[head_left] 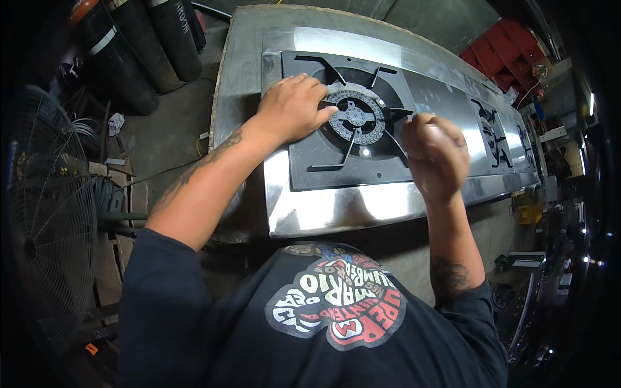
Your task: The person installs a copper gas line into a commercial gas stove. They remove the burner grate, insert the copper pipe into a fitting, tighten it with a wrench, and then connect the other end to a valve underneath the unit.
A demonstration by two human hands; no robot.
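A stainless steel cooktop [284, 216] lies before me, with a square black burner plate [307, 161] set into its near left section. Round cast burner rings [357, 132] and several black pot-support arms fill the middle of the plate. My left hand [292, 108] rests palm down on the plate's left side, its fingers stretched toward the back and the thumb spread toward the rings. Over the plate's right edge my right hand [438, 154] is curled into a fist. What the fist holds, if anything, is hidden.
Farther right along the steel top sit more burners [493, 139]. The cooktop stands on a worn workbench [239, 71]. Gas cylinders [119, 58] are at the back left, a large wire-caged fan [48, 213] at the left. Red bins [508, 52] show at the back right.
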